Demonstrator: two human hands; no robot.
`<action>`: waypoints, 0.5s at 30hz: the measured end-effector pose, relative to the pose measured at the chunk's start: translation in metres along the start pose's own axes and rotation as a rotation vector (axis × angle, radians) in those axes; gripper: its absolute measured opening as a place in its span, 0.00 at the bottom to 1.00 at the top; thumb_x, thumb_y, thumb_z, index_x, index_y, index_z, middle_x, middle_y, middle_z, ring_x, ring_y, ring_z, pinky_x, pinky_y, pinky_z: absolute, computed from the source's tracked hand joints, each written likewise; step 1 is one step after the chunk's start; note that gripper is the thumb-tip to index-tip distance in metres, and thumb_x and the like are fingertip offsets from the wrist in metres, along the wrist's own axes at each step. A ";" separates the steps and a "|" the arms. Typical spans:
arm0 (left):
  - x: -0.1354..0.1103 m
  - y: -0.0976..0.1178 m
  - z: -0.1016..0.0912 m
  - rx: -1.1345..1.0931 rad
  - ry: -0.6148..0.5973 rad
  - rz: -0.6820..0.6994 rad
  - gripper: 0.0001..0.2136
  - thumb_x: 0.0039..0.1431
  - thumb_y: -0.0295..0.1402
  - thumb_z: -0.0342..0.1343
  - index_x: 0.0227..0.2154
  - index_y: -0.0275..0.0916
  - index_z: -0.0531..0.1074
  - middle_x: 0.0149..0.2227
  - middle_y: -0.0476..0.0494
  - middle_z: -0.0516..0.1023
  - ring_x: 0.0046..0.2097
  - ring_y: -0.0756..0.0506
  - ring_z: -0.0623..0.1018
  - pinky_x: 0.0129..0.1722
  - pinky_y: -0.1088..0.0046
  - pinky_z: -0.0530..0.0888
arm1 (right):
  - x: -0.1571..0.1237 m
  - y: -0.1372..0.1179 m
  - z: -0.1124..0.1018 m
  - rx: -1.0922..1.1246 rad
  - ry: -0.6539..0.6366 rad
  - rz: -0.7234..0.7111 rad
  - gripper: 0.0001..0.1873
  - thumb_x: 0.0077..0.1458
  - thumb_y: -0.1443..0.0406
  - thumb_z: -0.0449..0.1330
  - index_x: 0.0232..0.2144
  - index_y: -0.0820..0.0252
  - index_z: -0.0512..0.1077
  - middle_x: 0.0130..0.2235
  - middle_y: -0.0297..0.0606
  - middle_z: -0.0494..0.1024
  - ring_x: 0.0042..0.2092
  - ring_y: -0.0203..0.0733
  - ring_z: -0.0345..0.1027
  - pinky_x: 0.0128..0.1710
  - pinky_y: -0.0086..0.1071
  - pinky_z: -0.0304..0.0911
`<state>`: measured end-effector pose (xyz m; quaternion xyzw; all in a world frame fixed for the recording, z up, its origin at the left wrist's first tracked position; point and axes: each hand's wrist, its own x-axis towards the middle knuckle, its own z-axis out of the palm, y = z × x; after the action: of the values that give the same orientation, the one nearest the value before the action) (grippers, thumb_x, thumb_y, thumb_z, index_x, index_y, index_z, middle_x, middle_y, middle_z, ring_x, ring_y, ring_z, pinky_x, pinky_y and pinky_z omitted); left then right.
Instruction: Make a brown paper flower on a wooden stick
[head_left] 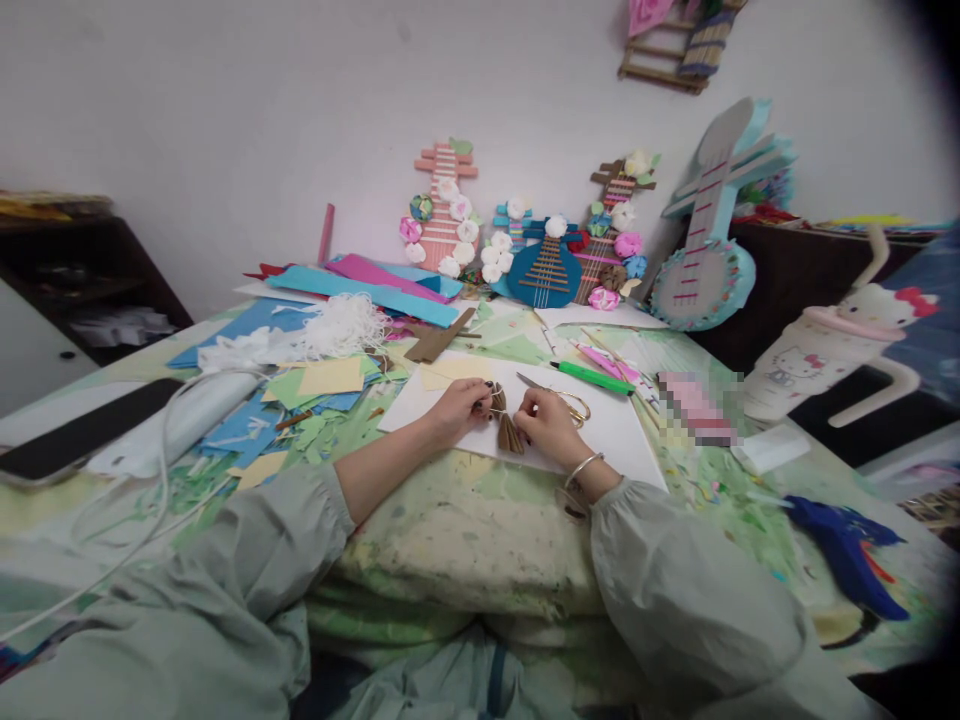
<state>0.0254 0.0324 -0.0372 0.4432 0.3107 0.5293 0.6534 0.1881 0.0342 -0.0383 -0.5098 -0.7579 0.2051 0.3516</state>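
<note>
My left hand (pixel 461 405) and my right hand (pixel 547 425) meet over a white sheet (pixel 615 425) on the table. Both pinch a small brown folded paper piece (pixel 508 428) between their fingertips. The left fingers are closed on its upper end, the right fingers on its side. A silver bangle (pixel 583 466) circles my right wrist. Scissors with golden handles (pixel 562 398) lie on the white sheet just beyond my right hand. A green marker (pixel 592 377) lies further back.
Coloured paper sheets and scraps (pixel 322 385) cover the left of the table, with a phone (pixel 82 435) and white cable (pixel 161 470). Paper lute models (pixel 547 265) lean on the wall. A cat-figure cup (pixel 817 350) stands right; a blue glue gun (pixel 847 550) lies near.
</note>
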 end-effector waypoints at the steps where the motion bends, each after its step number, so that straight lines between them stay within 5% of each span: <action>1: 0.000 0.000 0.000 0.015 -0.002 0.003 0.11 0.50 0.25 0.51 0.15 0.37 0.58 0.16 0.53 0.58 0.20 0.54 0.59 0.23 0.77 0.60 | 0.000 0.000 0.000 -0.027 0.012 -0.010 0.06 0.40 0.71 0.54 0.16 0.59 0.60 0.18 0.30 0.66 0.24 0.35 0.60 0.25 0.27 0.51; 15: 0.002 0.000 -0.005 0.053 -0.038 0.016 0.11 0.49 0.27 0.53 0.16 0.37 0.59 0.16 0.53 0.59 0.20 0.54 0.59 0.22 0.76 0.57 | 0.001 0.001 0.004 -0.176 0.052 -0.048 0.07 0.42 0.69 0.54 0.17 0.59 0.59 0.20 0.30 0.65 0.25 0.34 0.57 0.27 0.28 0.48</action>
<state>0.0219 0.0353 -0.0394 0.4727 0.3084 0.5175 0.6431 0.1856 0.0357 -0.0414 -0.5256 -0.7755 0.1158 0.3301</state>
